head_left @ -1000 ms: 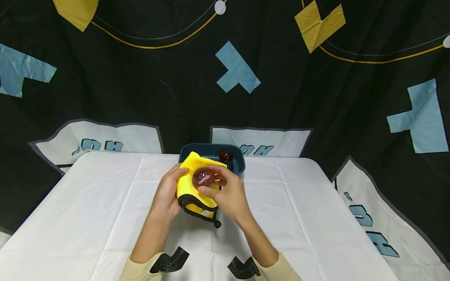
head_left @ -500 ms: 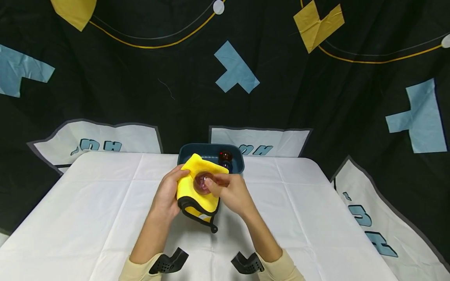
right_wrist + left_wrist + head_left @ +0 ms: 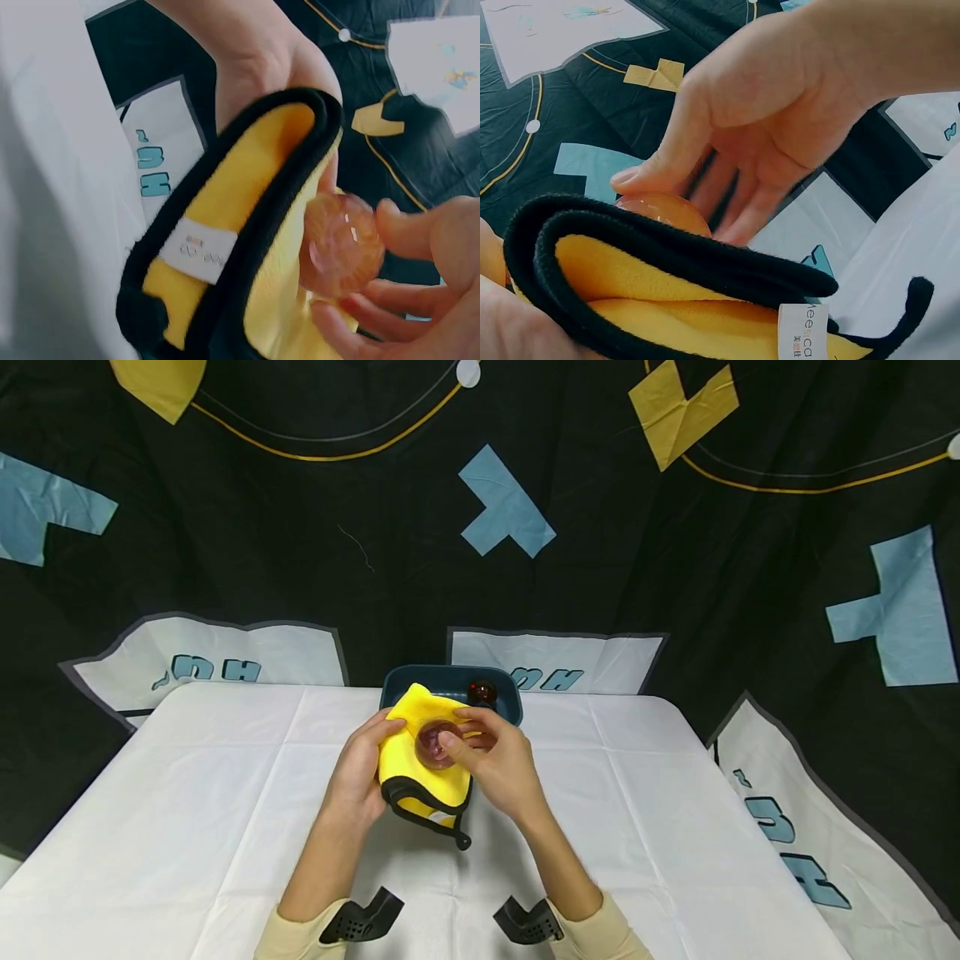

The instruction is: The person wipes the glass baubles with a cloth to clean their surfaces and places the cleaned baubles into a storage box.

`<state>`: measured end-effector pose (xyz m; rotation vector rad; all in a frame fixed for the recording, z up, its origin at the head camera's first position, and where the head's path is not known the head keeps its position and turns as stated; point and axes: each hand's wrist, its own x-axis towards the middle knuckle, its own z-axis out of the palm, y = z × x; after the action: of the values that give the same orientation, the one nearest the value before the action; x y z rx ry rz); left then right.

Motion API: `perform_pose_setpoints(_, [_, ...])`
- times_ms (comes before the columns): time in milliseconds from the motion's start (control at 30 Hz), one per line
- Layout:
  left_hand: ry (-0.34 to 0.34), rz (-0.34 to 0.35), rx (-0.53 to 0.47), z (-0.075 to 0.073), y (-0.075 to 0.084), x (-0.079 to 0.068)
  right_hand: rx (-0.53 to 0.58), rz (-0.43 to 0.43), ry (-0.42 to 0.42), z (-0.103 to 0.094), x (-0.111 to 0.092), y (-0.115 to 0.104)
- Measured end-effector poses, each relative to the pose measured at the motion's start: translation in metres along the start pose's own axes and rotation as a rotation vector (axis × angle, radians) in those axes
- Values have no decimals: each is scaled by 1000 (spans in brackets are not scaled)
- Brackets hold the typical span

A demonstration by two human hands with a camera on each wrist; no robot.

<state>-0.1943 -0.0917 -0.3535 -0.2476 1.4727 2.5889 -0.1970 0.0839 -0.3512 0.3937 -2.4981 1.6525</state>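
My left hand (image 3: 358, 768) grips a folded yellow cloth (image 3: 397, 764) with a black border, its thumb lying over the left edge. A translucent reddish ball (image 3: 431, 745) sits against the face of the cloth. My right hand (image 3: 504, 764) holds the ball between thumb and fingers from the right. In the right wrist view the ball (image 3: 341, 244) touches the cloth on one side and the thumb on the other. Seen from the left wrist, the cloth's black edge hides the lower part of the ball (image 3: 667, 212), and a white label (image 3: 803, 331) shows at the fold.
Behind the cloth stands a dark blue tray (image 3: 420, 675), partly covered by cloth and hand. A dark red-brown ball (image 3: 482, 693) is in its right end. White cloth (image 3: 637, 860) covers the table, and a black patterned curtain (image 3: 390, 552) hangs behind.
My right thumb has moved up onto the ball's near face, and the fingers have shifted around it. The cloth's loose corner swung left and then back. The left hand has hardly moved.
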Motion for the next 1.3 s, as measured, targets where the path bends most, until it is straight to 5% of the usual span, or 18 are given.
perform_pose_setpoints(133, [-2,-7,-9,0,1,0,34,-52,12,1,-5,-5])
perform_pose_setpoints(367, [14,-12,-8,-2,5,-2,23,-40,-114,-3,-8,-11])
perform_pose_setpoints(633, [9,-19,13,-1,3,-1,12,-31,-76,-4,-6,-6])
perform_pose_setpoints(1067, [8,-12,31,-2,2,-2,33,140,-163,-8,3,2])
perform_pose_setpoints(1300, [-4,-1,9,-1,2,-1,-24,85,-98,-5,1,1])
